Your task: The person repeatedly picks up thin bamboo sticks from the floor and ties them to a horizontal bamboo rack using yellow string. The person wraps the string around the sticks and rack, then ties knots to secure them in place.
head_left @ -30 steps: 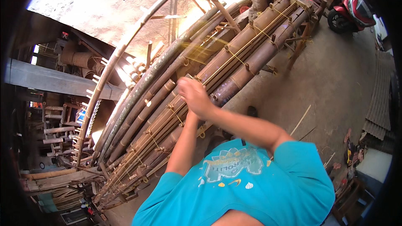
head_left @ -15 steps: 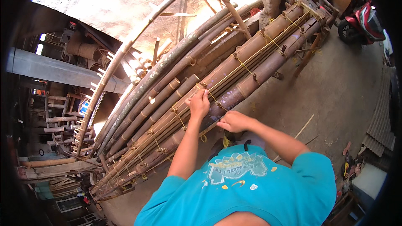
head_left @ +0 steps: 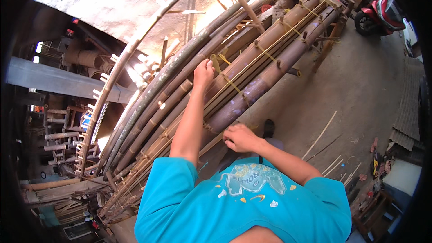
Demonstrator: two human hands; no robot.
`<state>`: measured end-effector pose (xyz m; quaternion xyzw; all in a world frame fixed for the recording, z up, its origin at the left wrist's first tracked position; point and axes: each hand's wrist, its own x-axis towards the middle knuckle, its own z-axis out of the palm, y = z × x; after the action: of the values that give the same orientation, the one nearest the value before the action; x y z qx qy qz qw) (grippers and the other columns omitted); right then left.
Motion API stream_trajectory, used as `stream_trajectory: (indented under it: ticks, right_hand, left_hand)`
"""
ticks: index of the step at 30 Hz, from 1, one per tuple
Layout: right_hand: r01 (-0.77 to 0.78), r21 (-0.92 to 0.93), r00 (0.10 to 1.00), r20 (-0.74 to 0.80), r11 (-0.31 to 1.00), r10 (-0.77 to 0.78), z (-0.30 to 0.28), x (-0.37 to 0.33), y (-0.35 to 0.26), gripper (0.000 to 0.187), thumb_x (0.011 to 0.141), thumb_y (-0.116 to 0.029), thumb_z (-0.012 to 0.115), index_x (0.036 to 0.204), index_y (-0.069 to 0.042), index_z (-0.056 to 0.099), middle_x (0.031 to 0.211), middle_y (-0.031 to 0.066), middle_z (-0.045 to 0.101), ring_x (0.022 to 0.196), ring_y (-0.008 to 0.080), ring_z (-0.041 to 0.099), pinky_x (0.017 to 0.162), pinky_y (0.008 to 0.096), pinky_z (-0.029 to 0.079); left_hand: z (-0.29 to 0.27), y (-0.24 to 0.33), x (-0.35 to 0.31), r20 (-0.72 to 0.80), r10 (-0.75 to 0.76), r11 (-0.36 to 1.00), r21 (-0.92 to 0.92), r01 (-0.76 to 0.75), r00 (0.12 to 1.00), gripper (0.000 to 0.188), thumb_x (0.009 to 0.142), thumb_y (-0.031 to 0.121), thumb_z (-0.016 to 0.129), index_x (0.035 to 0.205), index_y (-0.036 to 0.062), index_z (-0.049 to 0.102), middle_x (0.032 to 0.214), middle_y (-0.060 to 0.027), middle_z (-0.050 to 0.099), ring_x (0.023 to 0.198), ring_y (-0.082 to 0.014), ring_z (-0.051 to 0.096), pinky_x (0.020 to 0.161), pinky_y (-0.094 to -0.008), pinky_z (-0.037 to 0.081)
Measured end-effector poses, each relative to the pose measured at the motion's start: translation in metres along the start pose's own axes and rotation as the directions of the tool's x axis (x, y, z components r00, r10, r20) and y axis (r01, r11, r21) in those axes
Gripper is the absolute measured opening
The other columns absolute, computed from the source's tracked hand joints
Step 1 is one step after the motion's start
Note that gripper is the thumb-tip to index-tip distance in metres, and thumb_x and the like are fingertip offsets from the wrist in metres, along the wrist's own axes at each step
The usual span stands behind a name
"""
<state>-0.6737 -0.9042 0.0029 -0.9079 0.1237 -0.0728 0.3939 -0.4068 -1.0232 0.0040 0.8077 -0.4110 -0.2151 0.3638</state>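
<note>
Two thick bamboo poles run diagonally before me: a far brown pole [head_left: 270,35] and a near, purplish pole [head_left: 263,81]. Narrow bamboo strips [head_left: 253,71] lie between them, with yellow cord [head_left: 269,57] crossing from peg to peg. My left hand [head_left: 204,74] is raised at the bundle's far side, closed in a pinch on a loose yellow cord [head_left: 216,63] that loops beside its fingertips. On the near side, my right hand [head_left: 241,137] is closed with curled fingers just off the near pole; whatever it grips is hidden.
Long bamboo poles [head_left: 168,63] and a curved, pegged bamboo frame [head_left: 126,56] stand beyond the bundle. A red motorbike [head_left: 380,13] is parked at the far right. Thin sticks [head_left: 319,135] lie on the floor to my right, near corrugated sheets [head_left: 407,108].
My left hand has moved away from me, past the far pole, and a loose yellow cord now shows beside it. My right hand has shifted slightly left. The view has shifted a little.
</note>
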Motion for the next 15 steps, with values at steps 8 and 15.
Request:
stream_trajectory:
  ticks: [8,15]
  right_hand:
    - [0.578,0.744,0.527,-0.026,-0.336,0.85,0.077,0.071,-0.048,0.024,0.099,-0.032,0.052,0.093,-0.011,0.062,0.085,0.0033,0.063,0.08,0.0162,0.06,0.078,0.0301,0.049]
    - [-0.088,-0.109,0.996,-0.01,0.99,0.088,-0.002,0.203,-0.093,0.051,0.103,-0.046,0.036,0.106,-0.009,0.071,0.095,0.0169,0.069,0.093,0.028,0.068,0.081,0.0379,0.051]
  left_hand:
    - [-0.108,-0.08,-0.172,0.356,0.118,0.963,0.186,-0.194,0.927,0.025,0.093,0.024,0.059,0.104,0.0021,0.063,0.105,-0.0235,0.068,0.101,-0.04,0.065,0.082,-0.0483,0.051]
    - [-0.072,-0.121,-0.17,0.024,0.32,0.947,-0.022,-0.319,0.947,0.03,0.097,0.035,0.056,0.11,0.0096,0.063,0.096,-0.0161,0.066,0.089,-0.0349,0.064,0.077,-0.0468,0.049]
